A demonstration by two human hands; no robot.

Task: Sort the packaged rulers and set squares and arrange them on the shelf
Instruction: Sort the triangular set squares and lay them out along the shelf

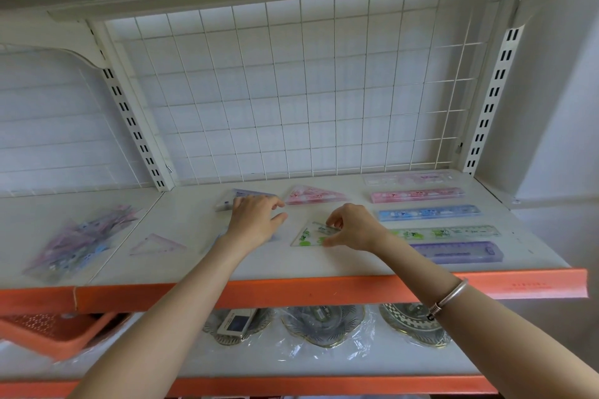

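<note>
A person's right hand pinches the right corner of a green set square between thumb and curled fingers on the shelf. The packet lies flat, its long edge running leftward from those fingertips toward the left hand, whose fingers are loosely spread and hold nothing. A pink set square lies just beyond the fingers, with rulers to their right.
</note>
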